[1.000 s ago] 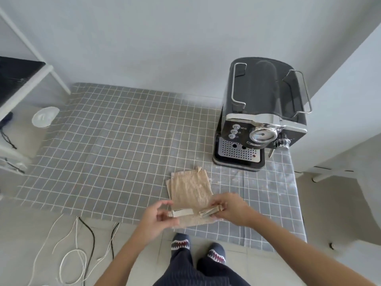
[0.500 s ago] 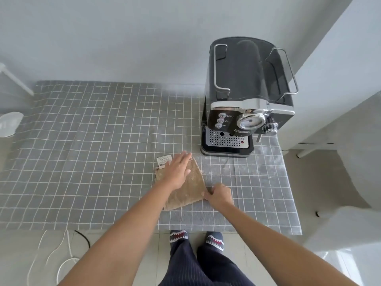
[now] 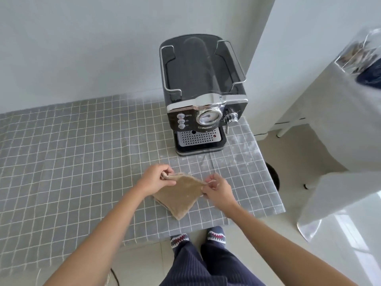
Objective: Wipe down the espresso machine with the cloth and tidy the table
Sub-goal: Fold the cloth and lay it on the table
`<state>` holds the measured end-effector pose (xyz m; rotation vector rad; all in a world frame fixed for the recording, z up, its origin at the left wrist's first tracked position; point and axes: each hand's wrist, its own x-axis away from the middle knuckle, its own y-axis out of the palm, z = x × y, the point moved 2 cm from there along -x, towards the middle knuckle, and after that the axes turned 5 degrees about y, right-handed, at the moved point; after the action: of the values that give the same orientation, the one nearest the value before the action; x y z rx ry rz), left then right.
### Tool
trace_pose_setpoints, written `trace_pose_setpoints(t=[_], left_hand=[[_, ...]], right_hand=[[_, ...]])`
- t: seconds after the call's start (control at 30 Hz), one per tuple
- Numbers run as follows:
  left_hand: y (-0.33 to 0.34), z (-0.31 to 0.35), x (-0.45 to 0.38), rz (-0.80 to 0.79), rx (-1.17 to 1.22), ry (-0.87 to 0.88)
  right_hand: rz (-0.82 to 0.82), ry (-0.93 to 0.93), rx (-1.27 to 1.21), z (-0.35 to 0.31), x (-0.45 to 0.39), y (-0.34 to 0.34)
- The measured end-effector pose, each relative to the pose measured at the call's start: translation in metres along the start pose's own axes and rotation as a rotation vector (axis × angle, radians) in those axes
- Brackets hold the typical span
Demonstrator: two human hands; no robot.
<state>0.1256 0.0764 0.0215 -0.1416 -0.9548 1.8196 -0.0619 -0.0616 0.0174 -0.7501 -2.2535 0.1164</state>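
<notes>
Fingertips [image 3: 165,176] of the left hand [image 3: 155,178] are pinching the far-left corner of the tan cloth [image 3: 179,193], thumb and forefinger closed tight on a small bunch of fabric. Right hand [image 3: 216,190] is pinching the opposite, right corner, thumb and forefinger closed on the edge while the other fingers are curling loosely above it. Cloth is looking folded into a rough triangle, upper edge being lifted and stretched between the two hands, lower point lying on the grey checked tablecloth [image 3: 72,153] close to the table's near edge. Espresso machine [image 3: 203,93] is standing upright at the far right of the table, against the wall, well apart from the cloth and untouched by either hand; its chrome rail, gauge and drip grille are facing the camera. Judgement: cloth is being taken up or shaken out, and wiping is not yet under way. Risks from here: both grips are sitting on thin corners only, so one corner may be slipping out as the cloth rises, leaving it hanging from one hand or dropping over the near edge to the floor. Dragging the trailing point could be rucking up the tablecloth. Near the machine, a loose hanging fold could be snagging on the steam knob or the wire rail.
</notes>
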Motion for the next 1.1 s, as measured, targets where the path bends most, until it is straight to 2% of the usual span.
trace_pose_setpoints(t=[0.13, 0.23, 0.4, 0.47, 0.53, 0.6, 0.67, 0.73, 0.8, 1.1], left_hand=[[0.01, 0.042, 0.02, -0.118, 0.131, 0.018], [0.032, 0.079, 0.027, -0.168, 0.245, 0.072], [0.06, 0.118, 0.003, -0.126, 0.395, 0.009], [0.071, 0.125, -0.017, -0.05, 0.402, -0.037], [0.085, 0.122, -0.037, 0.101, 0.241, -0.098], [0.104, 0.115, -0.05, 0.172, -0.041, -0.137], [0.13, 0.113, -0.057, 0.06, -0.259, -0.078], [0.157, 0.111, -0.056, -0.139, -0.385, -0.019], [0.172, 0.105, -0.054, -0.251, -0.475, -0.01], [0.171, 0.091, -0.056, -0.275, -0.567, 0.007]], right_hand=[[-0.047, -0.104, -0.104, -0.004, 0.024, -0.055], [-0.02, -0.217, -0.03, -0.011, 0.042, -0.095], [0.143, -0.256, 0.062, -0.021, 0.024, -0.15], [0.212, -0.219, 0.117, -0.022, 0.002, -0.16], [0.273, -0.193, 0.301, -0.014, -0.021, -0.16], [0.281, -0.223, 0.584, 0.006, -0.04, -0.15], [0.193, -0.257, 0.829, 0.034, -0.052, -0.135], [0.078, -0.23, 0.978, 0.065, -0.056, -0.124], [0.067, -0.248, 1.03, 0.088, -0.057, -0.12], [0.143, -0.219, 1.162, 0.098, -0.058, -0.116]])
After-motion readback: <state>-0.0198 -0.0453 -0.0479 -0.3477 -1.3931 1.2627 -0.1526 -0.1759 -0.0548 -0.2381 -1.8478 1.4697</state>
